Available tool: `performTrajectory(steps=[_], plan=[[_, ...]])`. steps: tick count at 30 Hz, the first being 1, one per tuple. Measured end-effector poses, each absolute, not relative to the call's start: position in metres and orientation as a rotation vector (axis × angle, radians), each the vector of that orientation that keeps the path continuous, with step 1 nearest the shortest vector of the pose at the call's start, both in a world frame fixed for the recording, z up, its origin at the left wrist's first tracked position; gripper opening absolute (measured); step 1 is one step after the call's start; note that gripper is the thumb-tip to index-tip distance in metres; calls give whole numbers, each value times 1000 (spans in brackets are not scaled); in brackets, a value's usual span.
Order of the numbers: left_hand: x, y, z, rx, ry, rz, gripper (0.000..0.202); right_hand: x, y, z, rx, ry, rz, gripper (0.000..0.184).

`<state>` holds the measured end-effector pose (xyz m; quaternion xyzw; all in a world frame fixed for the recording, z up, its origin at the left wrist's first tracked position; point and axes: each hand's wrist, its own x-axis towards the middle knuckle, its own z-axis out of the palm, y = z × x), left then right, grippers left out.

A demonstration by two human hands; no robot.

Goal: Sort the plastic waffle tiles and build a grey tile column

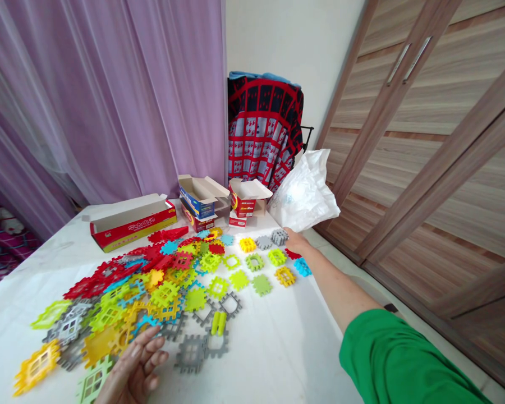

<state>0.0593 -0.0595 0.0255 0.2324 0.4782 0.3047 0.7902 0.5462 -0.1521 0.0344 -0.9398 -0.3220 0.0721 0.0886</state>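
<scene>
My right hand [295,241] reaches to the far right of the table, its fingers against a stack of grey toothed building tiles [279,237] and partly hidden by it. My left hand [137,365] is low at the near left, palm up, fingers loosely curled and apart, nothing in them. It is beside the big heap of interlocking plastic tiles [164,294] in red, yellow, green, blue and grey. Near the right hand are a flat grey tile [264,242], a yellow stack [247,244], a blue stack [302,267] and an orange-yellow stack [285,276].
An open red and yellow box [134,224] lies at the back left. Blue and red boxes [197,202] and red boxes [243,202] stand stacked at the back. A white plastic bag [305,196] is at the far right corner, beyond it a wooden wardrobe [425,157].
</scene>
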Motion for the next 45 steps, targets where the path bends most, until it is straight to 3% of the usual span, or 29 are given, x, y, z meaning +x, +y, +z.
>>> performTrajectory(steps=[5, 12, 19, 27, 35, 41, 45], plan=[[59, -60, 27, 505, 1022, 652, 80, 547, -154, 38, -2815, -937, 219, 36], [59, -61, 28, 515, 1004, 648, 68, 538, -155, 42, -2816, -957, 173, 68], [60, -61, 27, 519, 992, 649, 75, 535, -148, 43, -2842, -947, 155, 67], [54, -57, 7, 570, 939, 659, 64, 536, -149, 42, -2872, -959, 174, 64], [58, -60, 23, 527, 993, 645, 78, 534, -149, 43, -2888, -960, 166, 70], [51, -54, 0, 579, 940, 656, 68, 531, -145, 47, -2923, -944, 155, 78], [49, -52, -7, 586, 934, 659, 73, 530, -142, 48, -2940, -941, 168, 75]])
